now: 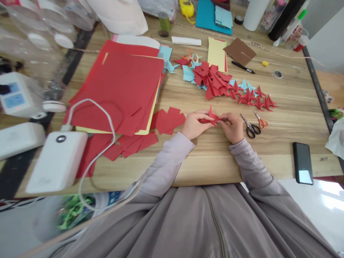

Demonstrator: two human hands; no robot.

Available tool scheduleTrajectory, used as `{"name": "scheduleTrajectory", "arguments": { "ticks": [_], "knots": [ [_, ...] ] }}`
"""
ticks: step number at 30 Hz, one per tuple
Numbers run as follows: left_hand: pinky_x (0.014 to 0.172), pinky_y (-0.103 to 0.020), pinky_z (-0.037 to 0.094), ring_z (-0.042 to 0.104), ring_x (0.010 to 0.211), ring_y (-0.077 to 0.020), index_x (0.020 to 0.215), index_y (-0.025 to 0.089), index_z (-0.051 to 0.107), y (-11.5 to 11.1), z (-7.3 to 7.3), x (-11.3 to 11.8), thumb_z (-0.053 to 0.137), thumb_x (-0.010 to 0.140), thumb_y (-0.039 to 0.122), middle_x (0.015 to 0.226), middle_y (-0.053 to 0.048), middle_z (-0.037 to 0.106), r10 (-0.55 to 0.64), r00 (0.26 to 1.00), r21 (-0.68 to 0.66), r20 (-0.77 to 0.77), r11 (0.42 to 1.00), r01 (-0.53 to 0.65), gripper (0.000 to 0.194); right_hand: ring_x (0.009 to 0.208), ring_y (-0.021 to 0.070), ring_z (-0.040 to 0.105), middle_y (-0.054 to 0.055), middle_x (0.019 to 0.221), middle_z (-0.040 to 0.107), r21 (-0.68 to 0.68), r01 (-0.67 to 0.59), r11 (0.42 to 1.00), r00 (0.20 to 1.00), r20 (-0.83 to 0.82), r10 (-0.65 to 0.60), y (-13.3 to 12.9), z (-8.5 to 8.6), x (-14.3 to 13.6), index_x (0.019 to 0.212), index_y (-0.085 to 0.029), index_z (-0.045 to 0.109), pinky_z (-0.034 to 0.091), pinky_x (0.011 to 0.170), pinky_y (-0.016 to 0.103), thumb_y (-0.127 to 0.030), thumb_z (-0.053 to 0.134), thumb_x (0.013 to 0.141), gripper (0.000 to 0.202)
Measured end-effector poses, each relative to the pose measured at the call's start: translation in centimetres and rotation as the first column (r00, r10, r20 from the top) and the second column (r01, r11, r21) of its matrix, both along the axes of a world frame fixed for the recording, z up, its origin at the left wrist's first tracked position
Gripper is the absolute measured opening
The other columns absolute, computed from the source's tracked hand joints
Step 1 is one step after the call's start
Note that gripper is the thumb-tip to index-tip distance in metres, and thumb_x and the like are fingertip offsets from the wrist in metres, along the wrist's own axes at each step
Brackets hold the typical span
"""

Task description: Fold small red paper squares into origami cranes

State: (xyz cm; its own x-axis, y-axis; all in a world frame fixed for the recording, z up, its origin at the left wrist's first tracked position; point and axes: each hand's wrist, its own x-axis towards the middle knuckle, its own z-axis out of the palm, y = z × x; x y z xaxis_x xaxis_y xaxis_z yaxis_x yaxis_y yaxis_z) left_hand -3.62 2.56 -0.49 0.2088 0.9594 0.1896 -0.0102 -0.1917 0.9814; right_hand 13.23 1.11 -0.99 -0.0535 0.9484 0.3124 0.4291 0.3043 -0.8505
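A small red origami crane (pixel 212 115) with pointed tips is held between both hands above the near part of the table. My left hand (pixel 194 124) pinches its left side with thumb and fingers. On its right side, the fingertips of my right hand (pixel 232 127) are closed on the folded paper. Just beyond the hands lies a heap of red folded paper pieces (pixel 212 79), with finished-looking red cranes (pixel 248 96) and light blue ones (pixel 244 85) trailing off to the right. Loose red paper squares (pixel 168 121) rest left of my left hand.
Black-handled scissors (pixel 251 129) and small orange scissors (pixel 261 121) lie right of my right hand. A phone (pixel 302 163) sits at the front edge. Stacked red sheets (pixel 120 86) and a white power bank (pixel 57 161) with a looping cable (pixel 107 118) occupy the left.
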Motion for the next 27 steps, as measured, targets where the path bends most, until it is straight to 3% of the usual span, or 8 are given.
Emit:
{"name": "scheduleTrajectory", "arguments": {
  "ticks": [8,27],
  "knots": [
    [0.08,-0.035,0.053,0.066,0.082,-0.0185,0.069,0.018,0.072,-0.04,0.08,0.05,0.079,0.057,0.028,0.088,-0.007,0.072,0.033,0.999,-0.034,-0.004,0.999,-0.033,0.017,0.072,0.0168,0.058,0.003,0.078,0.064,0.022,0.038,0.999,0.998,0.043,-0.039,-0.03,0.43,-0.18,0.075,-0.022,0.062,0.049,0.068,0.032,-0.026,0.065,0.075,0.005],
    [0.079,-0.034,0.053,0.067,0.08,-0.0183,0.066,0.017,0.072,-0.24,-0.2,-0.05,0.076,0.061,0.028,0.087,-0.008,0.071,0.012,0.999,-0.066,-0.038,0.998,-0.014,0.013,0.09,0.0214,0.059,0.009,0.092,0.061,0.075,-0.153,0.985,0.948,0.293,0.125,0.25,-0.35,0.39,0.08,-0.02,0.056,0.049,0.081,0.036,-0.018,0.055,0.082,0.003]
  ]
}}
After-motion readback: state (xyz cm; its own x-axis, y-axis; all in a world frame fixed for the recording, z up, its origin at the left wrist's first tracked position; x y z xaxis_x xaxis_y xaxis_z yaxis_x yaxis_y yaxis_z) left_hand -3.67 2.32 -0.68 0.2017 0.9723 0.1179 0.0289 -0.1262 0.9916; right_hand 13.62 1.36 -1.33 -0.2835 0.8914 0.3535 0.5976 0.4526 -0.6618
